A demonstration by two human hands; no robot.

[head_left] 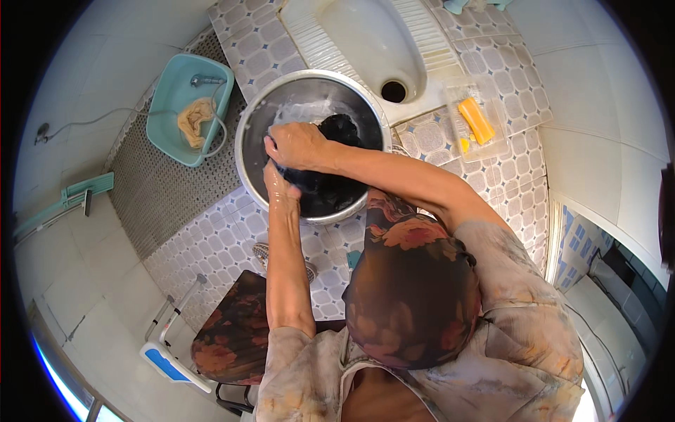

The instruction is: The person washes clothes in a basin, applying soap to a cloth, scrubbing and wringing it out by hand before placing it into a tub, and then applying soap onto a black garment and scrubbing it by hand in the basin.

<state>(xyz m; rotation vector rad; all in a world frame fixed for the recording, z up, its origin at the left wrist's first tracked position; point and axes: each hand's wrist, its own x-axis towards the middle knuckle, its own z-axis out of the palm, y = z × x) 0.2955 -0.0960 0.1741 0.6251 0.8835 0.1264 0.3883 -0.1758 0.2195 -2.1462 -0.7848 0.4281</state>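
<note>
A wide metal basin [242, 151] stands on the tiled floor before me, with dark wet cloth [334, 195] heaped inside it. My right hand [299, 144] is closed on a bunch of this cloth over the left half of the basin. Just below it, my left hand [281, 184] also grips the cloth, its fingers wrapped round and partly hidden. Both hands look wet, nearly touching each other. Some whitish, watery suds [302, 109] show along the basin's far inner wall.
At the left, a turquoise tub [156, 116] holds a beige cloth [191, 125] and a shower head [205, 80] with its hose. A squat toilet [362, 32] lies beyond the basin. To the right, a yellow-orange bar [476, 121] rests on a clear tray [500, 145].
</note>
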